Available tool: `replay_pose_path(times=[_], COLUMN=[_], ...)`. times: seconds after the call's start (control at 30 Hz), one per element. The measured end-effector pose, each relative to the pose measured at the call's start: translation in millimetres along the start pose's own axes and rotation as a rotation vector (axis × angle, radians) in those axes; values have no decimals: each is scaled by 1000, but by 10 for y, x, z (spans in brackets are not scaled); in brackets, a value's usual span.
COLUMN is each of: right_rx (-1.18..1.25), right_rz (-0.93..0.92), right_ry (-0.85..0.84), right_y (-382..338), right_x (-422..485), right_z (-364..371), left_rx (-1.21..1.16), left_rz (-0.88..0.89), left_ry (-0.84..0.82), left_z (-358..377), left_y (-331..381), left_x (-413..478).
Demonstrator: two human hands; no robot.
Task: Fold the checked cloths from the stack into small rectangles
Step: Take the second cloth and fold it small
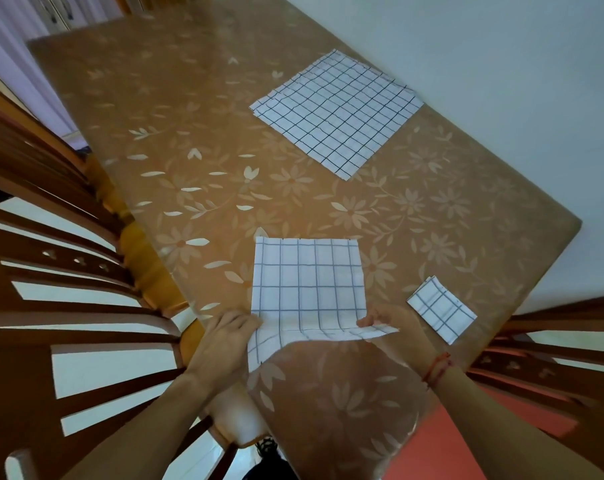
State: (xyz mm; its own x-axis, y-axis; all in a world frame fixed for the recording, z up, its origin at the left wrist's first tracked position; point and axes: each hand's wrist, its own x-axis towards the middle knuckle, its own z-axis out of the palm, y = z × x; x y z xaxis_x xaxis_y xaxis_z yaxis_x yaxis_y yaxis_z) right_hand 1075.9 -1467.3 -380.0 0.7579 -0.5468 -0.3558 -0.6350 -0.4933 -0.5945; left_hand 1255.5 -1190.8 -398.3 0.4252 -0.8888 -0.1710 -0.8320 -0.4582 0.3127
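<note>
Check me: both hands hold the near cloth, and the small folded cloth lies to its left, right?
Not quite. The head view shows left hand and right hand holding the near cloth, but the small folded cloth lies to its right.

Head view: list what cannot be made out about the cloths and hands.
1. Head view, the stack: its count; the uppermost sheet covers the rest, only staggered edges show.
2. Head view, the small folded cloth: its layers; too small, and the top layer covers them.
3. Head view, the left hand and right hand: fingertips under the held cloth, which hides them.
</note>
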Motion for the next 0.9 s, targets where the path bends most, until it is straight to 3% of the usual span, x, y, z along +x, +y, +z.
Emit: replay_pose_path(times=[0.07,0.2,0.43,0.77,0.9], right_rx=[67,55,137,115,90], right_rz=[80,55,110,219,210], right_ry=[-11,81,128,173,277], right_y=[-32,-118,-65,-180,-267], right_x=[58,177,595,883,797], right_z=[-1,2,99,178,189], left_rx=[-98,-232,-355,-188,-45], left_rz=[-107,-286,-422,-413,-281], left_ry=[27,119,144,180,304], left_z=[-9,-55,-62,182,163], left_y=[-16,-14,-19,-121,-69], left_x=[64,246,413,501,499])
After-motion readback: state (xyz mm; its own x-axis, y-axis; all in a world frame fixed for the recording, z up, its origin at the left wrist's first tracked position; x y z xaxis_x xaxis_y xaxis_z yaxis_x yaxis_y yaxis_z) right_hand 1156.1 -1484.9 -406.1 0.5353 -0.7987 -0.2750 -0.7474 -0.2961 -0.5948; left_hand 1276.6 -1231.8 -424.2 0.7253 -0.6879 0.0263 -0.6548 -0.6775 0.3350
